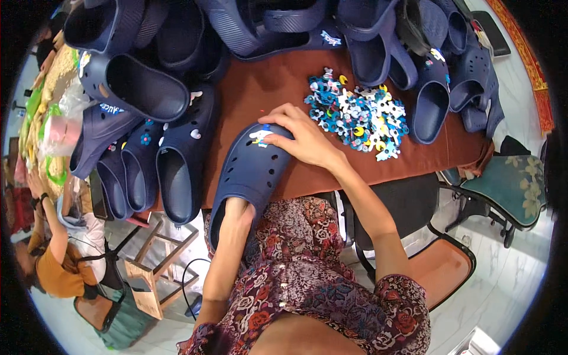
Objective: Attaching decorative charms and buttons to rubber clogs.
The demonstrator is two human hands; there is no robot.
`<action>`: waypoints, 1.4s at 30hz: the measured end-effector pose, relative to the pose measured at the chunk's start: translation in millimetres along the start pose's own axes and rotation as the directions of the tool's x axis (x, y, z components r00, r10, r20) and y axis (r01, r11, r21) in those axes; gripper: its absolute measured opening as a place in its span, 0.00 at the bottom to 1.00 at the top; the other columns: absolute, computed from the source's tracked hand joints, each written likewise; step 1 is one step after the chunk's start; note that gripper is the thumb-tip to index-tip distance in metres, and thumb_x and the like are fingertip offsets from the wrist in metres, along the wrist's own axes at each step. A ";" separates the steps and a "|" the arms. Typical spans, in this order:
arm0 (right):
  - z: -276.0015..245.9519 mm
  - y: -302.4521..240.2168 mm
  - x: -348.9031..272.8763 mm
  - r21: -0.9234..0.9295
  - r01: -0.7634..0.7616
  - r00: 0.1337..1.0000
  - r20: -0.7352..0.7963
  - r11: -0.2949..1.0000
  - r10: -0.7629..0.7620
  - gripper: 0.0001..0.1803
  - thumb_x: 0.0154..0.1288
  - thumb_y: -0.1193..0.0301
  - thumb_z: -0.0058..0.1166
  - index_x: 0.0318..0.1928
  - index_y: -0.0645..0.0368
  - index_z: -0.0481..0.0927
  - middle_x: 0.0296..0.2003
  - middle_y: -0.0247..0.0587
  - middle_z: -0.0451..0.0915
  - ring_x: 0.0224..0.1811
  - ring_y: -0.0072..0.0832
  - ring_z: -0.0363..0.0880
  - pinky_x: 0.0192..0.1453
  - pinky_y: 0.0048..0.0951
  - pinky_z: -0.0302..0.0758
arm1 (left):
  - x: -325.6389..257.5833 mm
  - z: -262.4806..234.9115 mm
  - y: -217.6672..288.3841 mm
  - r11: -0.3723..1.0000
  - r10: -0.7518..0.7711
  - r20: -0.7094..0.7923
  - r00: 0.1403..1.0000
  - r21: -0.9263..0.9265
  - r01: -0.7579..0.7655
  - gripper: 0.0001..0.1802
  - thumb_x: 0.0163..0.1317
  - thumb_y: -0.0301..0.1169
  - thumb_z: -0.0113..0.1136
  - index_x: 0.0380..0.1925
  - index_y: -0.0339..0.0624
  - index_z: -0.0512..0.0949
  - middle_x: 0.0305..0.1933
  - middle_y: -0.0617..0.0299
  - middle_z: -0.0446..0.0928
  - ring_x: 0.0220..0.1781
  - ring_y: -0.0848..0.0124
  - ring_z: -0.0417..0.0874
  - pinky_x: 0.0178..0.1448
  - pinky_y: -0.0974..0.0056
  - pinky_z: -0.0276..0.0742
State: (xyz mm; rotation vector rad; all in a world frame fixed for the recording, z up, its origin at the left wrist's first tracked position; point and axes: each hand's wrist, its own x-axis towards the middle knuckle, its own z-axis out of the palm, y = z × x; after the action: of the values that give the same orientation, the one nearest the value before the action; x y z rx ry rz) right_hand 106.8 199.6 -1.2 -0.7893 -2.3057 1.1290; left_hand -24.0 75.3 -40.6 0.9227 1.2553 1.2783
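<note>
A navy clog [247, 171] with round holes lies at the table's front edge, toe pointing away from me. My left hand [238, 211] reaches in through its foot opening up to the wrist, so its fingers are hidden. My right hand [299, 135] bends over the toe, thumb and fingers closed around a small white, yellow and blue shoe charm [258, 137] on the clog's upper. Just right of that hand spreads a pile of loose shoe charms [361, 118] in blue, white and yellow: flowers, moons and other small shapes.
More navy clogs, some with charms, stand left [177, 177], behind [284, 44] and right [431, 106] on the brown-covered table [254, 83]. A wooden stool [155, 266] and chairs [503, 189] stand around it. At far left another person [62, 266] works beside a heap of pale items.
</note>
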 end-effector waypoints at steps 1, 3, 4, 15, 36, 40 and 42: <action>2.3 1.7 -2.4 -0.018 0.016 0.999 -0.029 1.000 -0.017 0.21 0.63 0.61 0.60 0.53 0.57 0.80 0.49 0.44 0.74 0.56 0.41 0.72 0.62 0.37 0.68 | -3.6 1.0 1.2 0.998 -0.033 -0.027 0.999 -0.062 0.032 0.22 0.74 0.30 0.46 0.65 0.36 0.64 0.66 0.54 0.70 0.63 0.65 0.74 0.68 0.59 0.72; 6.7 3.5 -7.1 -0.049 0.032 0.997 -0.069 0.998 -0.036 0.20 0.66 0.62 0.57 0.55 0.58 0.79 0.51 0.44 0.74 0.57 0.40 0.72 0.63 0.36 0.67 | -13.3 1.6 4.5 0.978 -0.108 -0.081 0.991 -0.185 0.092 0.22 0.74 0.31 0.46 0.65 0.36 0.64 0.66 0.54 0.70 0.63 0.65 0.74 0.68 0.59 0.72; 9.9 2.4 -9.4 -0.046 0.030 0.997 -0.074 0.998 -0.034 0.20 0.66 0.62 0.57 0.55 0.58 0.79 0.51 0.44 0.74 0.57 0.40 0.72 0.63 0.36 0.67 | -19.0 1.2 6.4 0.962 -0.149 -0.109 0.983 -0.245 0.119 0.22 0.74 0.31 0.46 0.65 0.36 0.64 0.66 0.54 0.70 0.63 0.65 0.75 0.68 0.59 0.72; -16.2 10.0 -79.3 -0.030 -0.275 0.802 -0.559 0.961 0.212 0.10 0.63 0.75 0.58 0.46 0.58 0.81 0.37 0.43 0.80 0.41 0.38 0.80 0.46 0.34 0.76 | -47.5 -3.7 6.6 0.734 -0.461 -0.279 0.842 -0.653 0.186 0.23 0.75 0.36 0.47 0.65 0.36 0.65 0.66 0.54 0.70 0.63 0.64 0.75 0.68 0.58 0.72; -28.8 40.4 -78.3 -0.491 -0.335 0.849 -0.528 0.804 0.031 0.12 0.58 0.69 0.64 0.41 0.58 0.82 0.34 0.43 0.76 0.39 0.43 0.77 0.44 0.41 0.72 | -45.5 7.9 18.2 0.716 -0.487 -0.293 0.823 -0.674 0.183 0.24 0.75 0.38 0.47 0.65 0.38 0.66 0.65 0.55 0.71 0.62 0.65 0.75 0.67 0.59 0.72; -29.2 28.0 -81.2 -0.385 -0.290 0.856 -0.514 0.876 0.057 0.07 0.63 0.73 0.60 0.41 0.60 0.83 0.34 0.40 0.78 0.37 0.36 0.78 0.42 0.34 0.75 | -46.1 8.4 19.2 0.734 -0.462 -0.295 0.836 -0.657 0.173 0.24 0.75 0.37 0.47 0.66 0.36 0.65 0.66 0.55 0.69 0.63 0.66 0.74 0.67 0.60 0.71; -21.1 4.7 -80.3 -0.032 -0.264 0.866 -0.447 0.964 0.222 0.07 0.65 0.75 0.58 0.42 0.61 0.83 0.35 0.37 0.79 0.36 0.26 0.79 0.38 0.25 0.75 | -46.8 4.6 13.4 0.771 -0.434 -0.297 0.851 -0.612 0.179 0.24 0.75 0.36 0.47 0.66 0.36 0.64 0.66 0.55 0.69 0.63 0.67 0.74 0.67 0.60 0.72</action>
State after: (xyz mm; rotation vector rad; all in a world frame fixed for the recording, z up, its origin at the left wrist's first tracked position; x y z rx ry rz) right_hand 180.1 160.4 -4.7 -1.2597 -1.9209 0.8336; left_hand -15.6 31.8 -19.9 -0.0153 1.1796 1.4978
